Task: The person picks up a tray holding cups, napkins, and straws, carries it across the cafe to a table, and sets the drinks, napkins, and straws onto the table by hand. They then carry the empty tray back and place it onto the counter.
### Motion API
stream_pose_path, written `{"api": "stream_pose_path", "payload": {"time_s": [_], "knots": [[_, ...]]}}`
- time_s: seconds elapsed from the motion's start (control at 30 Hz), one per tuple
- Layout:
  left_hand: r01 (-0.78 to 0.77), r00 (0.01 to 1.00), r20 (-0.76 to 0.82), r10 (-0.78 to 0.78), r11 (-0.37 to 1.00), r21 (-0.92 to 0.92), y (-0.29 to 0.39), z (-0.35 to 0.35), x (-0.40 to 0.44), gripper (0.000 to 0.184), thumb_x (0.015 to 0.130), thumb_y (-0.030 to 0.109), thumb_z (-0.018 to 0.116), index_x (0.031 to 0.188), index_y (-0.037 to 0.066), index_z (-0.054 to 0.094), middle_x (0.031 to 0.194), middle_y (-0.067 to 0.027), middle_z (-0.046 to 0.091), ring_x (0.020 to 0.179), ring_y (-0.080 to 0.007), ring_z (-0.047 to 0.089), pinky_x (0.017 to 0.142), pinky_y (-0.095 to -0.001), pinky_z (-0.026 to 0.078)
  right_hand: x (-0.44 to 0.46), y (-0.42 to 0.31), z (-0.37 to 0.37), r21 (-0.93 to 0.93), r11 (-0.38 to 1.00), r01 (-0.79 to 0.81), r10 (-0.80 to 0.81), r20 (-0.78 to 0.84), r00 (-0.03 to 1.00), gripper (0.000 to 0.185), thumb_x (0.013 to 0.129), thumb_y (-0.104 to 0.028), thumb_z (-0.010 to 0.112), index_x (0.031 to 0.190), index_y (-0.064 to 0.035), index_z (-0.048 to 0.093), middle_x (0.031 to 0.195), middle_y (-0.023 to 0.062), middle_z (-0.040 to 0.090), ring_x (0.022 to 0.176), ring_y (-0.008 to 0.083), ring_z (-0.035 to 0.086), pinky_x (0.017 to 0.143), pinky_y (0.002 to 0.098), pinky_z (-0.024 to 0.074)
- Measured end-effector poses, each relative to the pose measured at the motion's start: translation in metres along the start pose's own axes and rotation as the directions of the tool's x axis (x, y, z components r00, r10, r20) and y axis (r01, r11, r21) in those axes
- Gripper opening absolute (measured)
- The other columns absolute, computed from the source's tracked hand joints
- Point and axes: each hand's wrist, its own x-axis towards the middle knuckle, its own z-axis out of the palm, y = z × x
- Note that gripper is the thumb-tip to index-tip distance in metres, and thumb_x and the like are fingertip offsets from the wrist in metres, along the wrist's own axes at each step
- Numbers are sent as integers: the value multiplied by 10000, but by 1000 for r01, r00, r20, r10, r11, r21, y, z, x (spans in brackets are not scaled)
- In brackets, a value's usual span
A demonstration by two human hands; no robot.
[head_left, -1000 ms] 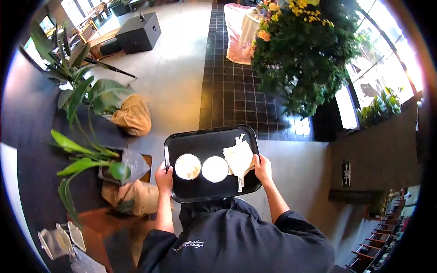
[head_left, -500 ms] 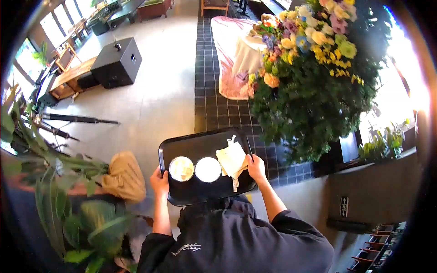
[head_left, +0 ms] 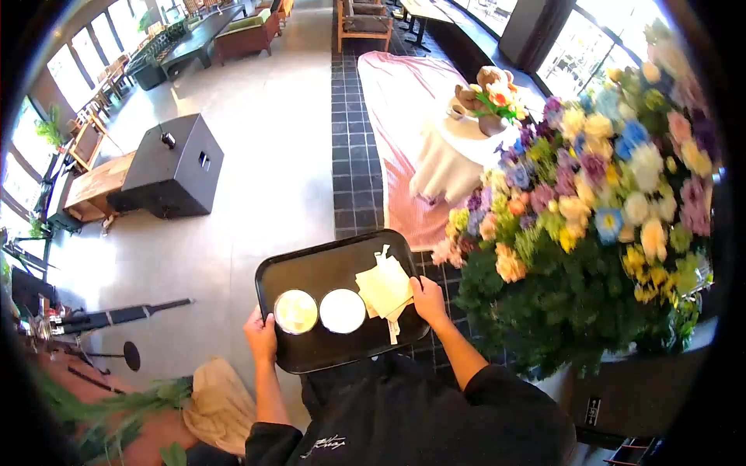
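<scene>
Between my hands is a black serving tray [head_left: 311, 353], tilted slightly with its right side higher in view. My left hand [head_left: 261, 335] is closed on the tray's left rim, thumb on top. The right rim is gripped by my right hand [head_left: 428, 301]. On the tray stand two round cups seen from above: the left cup [head_left: 296, 311] has a pale, creamy yellowish top, and the other cup [head_left: 342, 311] looks plain white. Next to them, near my right hand, lies a stack of beige napkins [head_left: 384, 287] with thin paper-wrapped strips under it.
Flowers [head_left: 590, 186] over dense greenery bulge in from the right. Beyond them a small round table [head_left: 458, 144] with a white cloth stands on a pink blanket [head_left: 388, 93]. A black speaker box [head_left: 175, 167], a stand [head_left: 128, 316] and a burlap sack [head_left: 221, 404] are at left.
The view has moved forward, so the flowers, cloth-covered table and speaker box appear nearer and lower. The tray stays in both hands, slightly lower and further left in view.
</scene>
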Motion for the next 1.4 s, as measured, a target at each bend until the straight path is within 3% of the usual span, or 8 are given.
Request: {"api": "stream_pose_path", "payload": {"time_s": [0.3, 0.37, 0.5, 0.67, 1.1, 1.23, 1.33, 1.4], "knots": [[-114, 992, 87, 91, 944, 309, 13, 66, 378, 354, 924, -44, 546, 1271, -35, 619, 1000, -82, 727, 923, -141, 661, 848, -289, 512, 326, -87, 110, -3, 999, -40, 40, -59, 997, 375, 996, -279, 592, 828, 55, 572, 741, 285, 568, 663, 418, 608, 614, 455, 462], [-68, 995, 89, 48, 969, 238, 30, 86, 454, 338, 924, -54, 549, 1254, -39, 623, 978, -76, 726, 901, -143, 662, 832, -290, 513, 397, -113, 130, 33, 997, -66, 67, -56, 996, 383, 995, -285, 595, 817, 53, 572, 719, 285, 555, 638, 406, 603, 603, 454, 462], [-51, 998, 49, 41, 976, 213, 59, 132, 622, 302, 923, -71, 564, 1217, -47, 627, 939, -68, 723, 861, -124, 661, 789, -278, 509, 553, -151, 178, 49, 994, -96, 99, -70, 993, 378, 984, -297, 602, 814, 41, 583, 780, 316, 578, 788, 520, 598, 631, 510, 471], [11, 1000, 12, -15, 944, 330, 81, 187, 820, 301, 922, -72, 564, 1213, -30, 632, 888, -71, 714, 803, -113, 651, 737, -279, 502, 756, -200, 239, -4, 996, -94, 93, -61, 994, 390, 985, -312, 595, 803, 32, 581, 809, 309, 600, 825, 517, 602, 655, 544, 468], [22, 998, -64, -13, 989, 144, 157, 319, 1336, 349, 936, -83, 586, 1285, -88, 593, 986, -112, 728, 874, -121, 668, 772, -263, 512, 1285, -349, 380, 10, 999, -53, 53, 2, 999, 405, 984, -323, 597, 805, 39, 576, 792, 307, 596, 836, 521, 597, 651, 531, 465], [-87, 995, -24, 93, 978, 188, 145, 353, 1516, 377, 933, -55, 597, 1308, -89, 581, 1089, -129, 723, 939, -160, 682, 846, -282, 532, 1447, -390, 419, 2, 998, -66, 66, 0, 998, 428, 989, -334, 585, 791, 46, 591, 760, 293, 620, 766, 505, 624, 635, 532, 452], [-71, 997, 8, 70, 976, 206, 189, 402, 1635, 368, 924, -51, 604, 1292, -60, 609, 1024, -133, 745, 907, -149, 692, 809, -287, 533, 1558, -388, 451, -47, 996, -71, 70, -28, 997, 434, 991, -348, 564, 819, 48, 610, 786, 305, 626, 793, 510, 627, 660, 541, 459], [-61, 996, -47, 75, 970, 236, 204, 436, 1717, 369, 921, -30, 612, 1290, -40, 620, 966, -131, 753, 837, -136, 689, 752, -288, 535, 1634, -403, 467, -1, 999, -37, 37, -101, 994, 449, 974, -344, 576, 811, 72, 625, 729, 296, 615, 675, 432, 638, 622, 498, 450]]}}
